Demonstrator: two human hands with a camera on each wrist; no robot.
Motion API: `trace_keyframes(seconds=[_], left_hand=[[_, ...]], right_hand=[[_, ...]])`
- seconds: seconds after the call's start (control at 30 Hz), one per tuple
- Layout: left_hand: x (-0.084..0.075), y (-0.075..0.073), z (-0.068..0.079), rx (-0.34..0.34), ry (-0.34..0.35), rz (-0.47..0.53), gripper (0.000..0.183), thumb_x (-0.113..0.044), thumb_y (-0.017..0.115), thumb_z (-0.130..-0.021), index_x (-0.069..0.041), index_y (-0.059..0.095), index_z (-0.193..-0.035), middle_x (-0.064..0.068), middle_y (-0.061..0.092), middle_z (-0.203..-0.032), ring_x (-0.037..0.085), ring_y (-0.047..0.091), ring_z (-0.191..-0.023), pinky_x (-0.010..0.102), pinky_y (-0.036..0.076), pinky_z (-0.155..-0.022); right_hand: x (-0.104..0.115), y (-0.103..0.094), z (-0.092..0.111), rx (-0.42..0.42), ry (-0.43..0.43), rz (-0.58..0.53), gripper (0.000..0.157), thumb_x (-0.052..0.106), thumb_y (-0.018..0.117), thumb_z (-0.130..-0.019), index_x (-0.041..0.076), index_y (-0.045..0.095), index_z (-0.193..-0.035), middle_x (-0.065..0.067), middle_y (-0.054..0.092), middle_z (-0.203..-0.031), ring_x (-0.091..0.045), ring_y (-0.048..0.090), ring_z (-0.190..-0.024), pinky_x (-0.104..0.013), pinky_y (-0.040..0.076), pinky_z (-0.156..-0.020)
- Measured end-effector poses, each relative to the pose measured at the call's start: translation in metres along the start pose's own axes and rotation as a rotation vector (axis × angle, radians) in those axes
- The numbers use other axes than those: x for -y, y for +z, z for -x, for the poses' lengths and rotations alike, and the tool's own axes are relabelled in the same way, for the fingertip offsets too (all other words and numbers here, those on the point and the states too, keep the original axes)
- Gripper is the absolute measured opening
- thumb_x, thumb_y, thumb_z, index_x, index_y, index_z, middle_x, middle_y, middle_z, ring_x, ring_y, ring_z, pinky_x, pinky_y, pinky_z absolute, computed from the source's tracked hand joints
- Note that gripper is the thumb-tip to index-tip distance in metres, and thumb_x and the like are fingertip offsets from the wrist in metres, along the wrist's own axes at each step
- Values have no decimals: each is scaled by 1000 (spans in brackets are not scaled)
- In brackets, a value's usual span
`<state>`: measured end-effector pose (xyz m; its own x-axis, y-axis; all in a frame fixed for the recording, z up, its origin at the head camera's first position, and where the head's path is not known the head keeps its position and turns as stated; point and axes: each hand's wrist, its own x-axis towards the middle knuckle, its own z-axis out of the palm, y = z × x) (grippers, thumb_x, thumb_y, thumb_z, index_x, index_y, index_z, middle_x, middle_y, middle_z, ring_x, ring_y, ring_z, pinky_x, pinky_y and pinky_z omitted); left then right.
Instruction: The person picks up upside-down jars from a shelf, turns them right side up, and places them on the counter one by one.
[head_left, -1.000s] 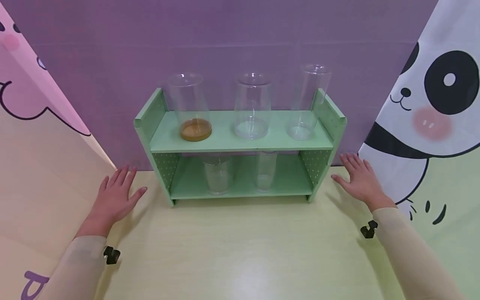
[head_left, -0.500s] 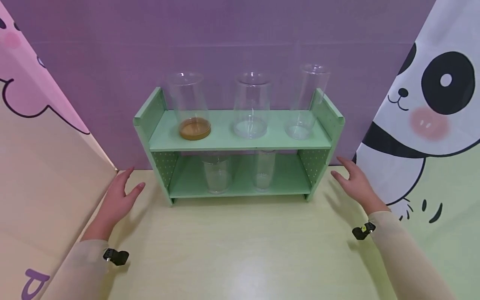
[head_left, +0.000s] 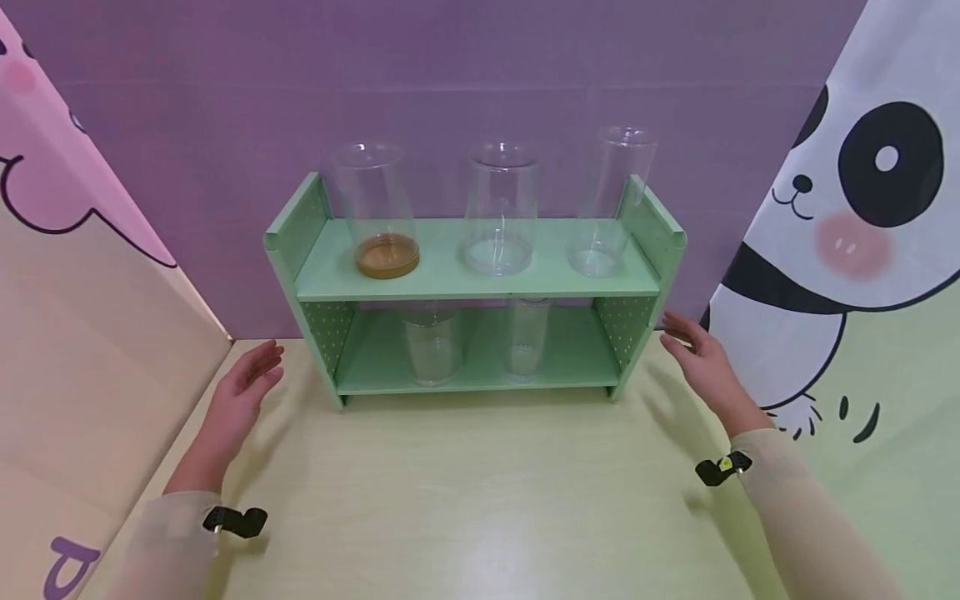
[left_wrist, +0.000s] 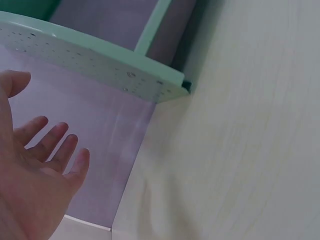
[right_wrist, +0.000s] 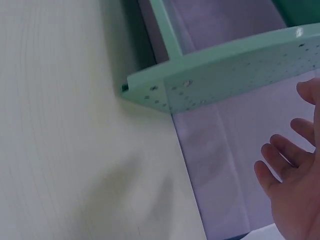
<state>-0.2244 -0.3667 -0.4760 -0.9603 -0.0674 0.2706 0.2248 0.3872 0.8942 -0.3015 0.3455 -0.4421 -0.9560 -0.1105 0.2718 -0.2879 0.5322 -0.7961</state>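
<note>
A green two-tier shelf (head_left: 480, 287) stands on the table between both hands. My left hand (head_left: 238, 400) is held off its left side, palm facing inward, fingers loosely bent and holding nothing. On the opposite side my right hand (head_left: 703, 367) is nearest the shelf's right side panel, also with nothing in it. Three clear cups line the upper tier: one with a brown base (head_left: 387, 257), a middle one (head_left: 500, 212), and a narrower, taller one (head_left: 611, 204). Below are a clear cup (head_left: 432, 350) and a slim clear cup (head_left: 527, 342). In the left wrist view the fingers (left_wrist: 60, 150) are spread apart.
Behind the shelf hangs a purple cloth (head_left: 480, 67). A panda-print cloth (head_left: 862, 208) borders the right, and a pink and cream printed cloth (head_left: 82, 292) the left. The pale wooden table (head_left: 480, 500) extends in front of the shelf.
Both hands have turned from palms down and fingers spread to palms facing inward with fingers bent. The right hand has shifted slightly left. The shelf and cups stay in place.
</note>
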Motion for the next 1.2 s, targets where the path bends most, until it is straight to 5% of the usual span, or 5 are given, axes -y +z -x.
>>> trace_keyframes(seconds=[0.2, 0.43, 0.63, 0.87, 1.2], left_hand=[[1, 2, 2, -5, 31, 121, 55, -15, 58, -116, 1, 42, -166, -15, 57, -146, -4, 52, -132, 6, 45, -102], [0, 5, 5, 10, 47, 245, 40, -8, 61, -114, -12, 59, -154, -19, 61, -139, -3, 57, -129, 7, 46, -101], [0, 6, 4, 17, 51, 224, 36, -7, 60, -114, -8, 59, -150, -18, 63, -135, -3, 59, -127, 7, 48, -101], [1, 6, 6, 31, 36, 126, 38, -13, 58, -116, -4, 56, -152, -20, 62, -134, -5, 60, -123, 7, 49, -99], [5, 5, 6, 41, 35, 134, 34, -12, 57, -116, -9, 60, -149, -22, 64, -132, -6, 64, -117, 7, 51, -97]], right_hand=[[2, 6, 3, -29, -45, -22, 54, 16, 57, -116, -2, 45, -165, -28, 56, -157, -47, 54, -142, -3, 42, -97], [11, 7, 10, -46, -88, -34, 48, 7, 55, -114, -7, 49, -160, -31, 59, -152, -46, 56, -138, -4, 45, -98], [32, 14, 15, -90, -122, -79, 45, 6, 56, -114, -5, 52, -156, -26, 60, -150, -34, 60, -136, -8, 48, -100], [53, 32, 17, -212, -159, -169, 43, 2, 66, -109, -7, 58, -151, -28, 63, -144, 0, 62, -121, -10, 53, -95], [56, 55, 13, -405, -148, -169, 39, 4, 74, -105, 1, 69, -144, -20, 73, -130, 1, 66, -112, -10, 56, -84]])
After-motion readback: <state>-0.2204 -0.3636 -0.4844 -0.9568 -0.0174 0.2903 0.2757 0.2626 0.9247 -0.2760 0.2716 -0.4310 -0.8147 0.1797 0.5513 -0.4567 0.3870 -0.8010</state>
